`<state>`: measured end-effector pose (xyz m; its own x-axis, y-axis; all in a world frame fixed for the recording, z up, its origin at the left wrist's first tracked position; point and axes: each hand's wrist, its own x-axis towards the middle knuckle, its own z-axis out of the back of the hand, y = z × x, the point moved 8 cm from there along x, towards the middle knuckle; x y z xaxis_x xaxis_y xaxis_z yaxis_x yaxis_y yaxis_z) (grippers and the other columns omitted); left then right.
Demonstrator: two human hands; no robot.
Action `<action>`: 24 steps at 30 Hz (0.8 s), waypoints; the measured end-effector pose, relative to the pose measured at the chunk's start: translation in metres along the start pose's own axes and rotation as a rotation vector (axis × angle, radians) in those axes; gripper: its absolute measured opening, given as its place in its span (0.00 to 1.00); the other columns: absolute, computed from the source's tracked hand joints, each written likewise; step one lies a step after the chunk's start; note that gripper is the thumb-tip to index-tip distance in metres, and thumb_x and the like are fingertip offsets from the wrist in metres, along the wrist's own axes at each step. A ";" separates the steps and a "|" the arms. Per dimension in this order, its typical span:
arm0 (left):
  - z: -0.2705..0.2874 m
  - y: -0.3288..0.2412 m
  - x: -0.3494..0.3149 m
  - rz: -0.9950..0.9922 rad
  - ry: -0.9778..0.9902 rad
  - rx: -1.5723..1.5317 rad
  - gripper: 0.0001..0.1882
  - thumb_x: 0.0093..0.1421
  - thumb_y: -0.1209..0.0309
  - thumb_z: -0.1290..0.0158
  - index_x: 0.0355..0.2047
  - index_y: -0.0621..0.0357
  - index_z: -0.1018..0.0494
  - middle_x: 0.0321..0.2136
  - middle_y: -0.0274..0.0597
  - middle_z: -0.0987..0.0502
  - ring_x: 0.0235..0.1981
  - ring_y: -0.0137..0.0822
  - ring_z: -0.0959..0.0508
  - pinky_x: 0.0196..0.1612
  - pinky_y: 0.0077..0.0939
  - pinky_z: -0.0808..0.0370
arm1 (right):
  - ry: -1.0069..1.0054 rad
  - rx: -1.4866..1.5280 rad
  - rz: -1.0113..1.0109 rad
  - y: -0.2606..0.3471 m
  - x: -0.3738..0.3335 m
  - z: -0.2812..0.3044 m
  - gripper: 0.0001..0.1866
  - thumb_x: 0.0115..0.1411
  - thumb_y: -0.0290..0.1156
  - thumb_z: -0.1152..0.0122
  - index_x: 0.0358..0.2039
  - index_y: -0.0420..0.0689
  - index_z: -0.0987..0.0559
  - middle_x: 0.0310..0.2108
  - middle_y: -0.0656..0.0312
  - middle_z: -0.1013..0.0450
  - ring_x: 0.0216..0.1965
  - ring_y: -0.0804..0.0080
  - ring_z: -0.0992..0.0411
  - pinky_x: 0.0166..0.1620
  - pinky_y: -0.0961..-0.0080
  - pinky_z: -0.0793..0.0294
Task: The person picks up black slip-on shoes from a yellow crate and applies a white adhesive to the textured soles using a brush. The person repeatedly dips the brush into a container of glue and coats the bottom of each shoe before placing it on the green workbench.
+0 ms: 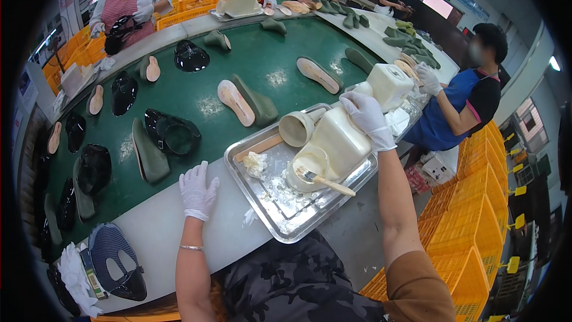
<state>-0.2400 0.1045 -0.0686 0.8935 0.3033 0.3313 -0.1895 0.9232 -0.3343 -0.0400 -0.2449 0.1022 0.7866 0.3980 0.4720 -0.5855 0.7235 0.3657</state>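
Note:
My right hand (366, 118), in a white glove, is closed over the far top end of a white plastic container (341, 140). The container lies in a shiny metal tray (275, 211). At its near end is a round opening with white paste inside, where a wooden-handled brush (333, 186) rests. Beside it in the tray are a tilted beige cup (294, 129) and a crumpled lump of whitish material (255, 165). My left hand (198, 193), also gloved, lies with fingers spread on the pale table edge (229, 206), left of the tray, holding nothing.
Green shoe lasts (149, 155), glossy black shoe uppers (173, 131) and pale insoles (235, 102) lie across the green belt (196, 92). A dark woven shoe (116, 259) sits lower left beside white gloves (77, 277). A co-worker (471, 92) stands right; yellow crates (459, 226) line the right side.

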 end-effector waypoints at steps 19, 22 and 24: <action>0.000 -0.001 -0.001 -0.013 0.002 -0.001 0.29 0.52 0.59 0.48 0.53 0.57 0.37 0.46 0.44 0.32 0.51 0.43 0.35 0.58 0.46 0.47 | -0.019 0.018 -0.004 -0.005 0.001 -0.003 0.12 0.56 0.37 0.46 0.32 0.42 0.22 0.28 0.53 0.25 0.33 0.57 0.27 0.38 0.65 0.30; 0.001 -0.002 0.000 -0.023 -0.006 0.004 0.29 0.51 0.59 0.48 0.52 0.56 0.37 0.45 0.43 0.31 0.50 0.43 0.35 0.58 0.46 0.46 | -0.026 0.021 0.004 -0.004 0.001 -0.001 0.12 0.56 0.37 0.46 0.32 0.42 0.22 0.28 0.53 0.26 0.32 0.56 0.27 0.37 0.65 0.30; 0.001 -0.003 0.000 -0.026 -0.009 0.008 0.29 0.51 0.59 0.48 0.52 0.56 0.37 0.45 0.43 0.31 0.49 0.43 0.35 0.58 0.46 0.46 | -0.030 0.023 0.007 -0.004 0.000 0.000 0.12 0.56 0.37 0.46 0.32 0.42 0.22 0.27 0.53 0.26 0.32 0.56 0.27 0.37 0.65 0.30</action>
<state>-0.2402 0.1020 -0.0665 0.8943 0.2813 0.3479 -0.1694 0.9326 -0.3186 -0.0375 -0.2474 0.1006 0.7763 0.3861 0.4982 -0.5958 0.7075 0.3800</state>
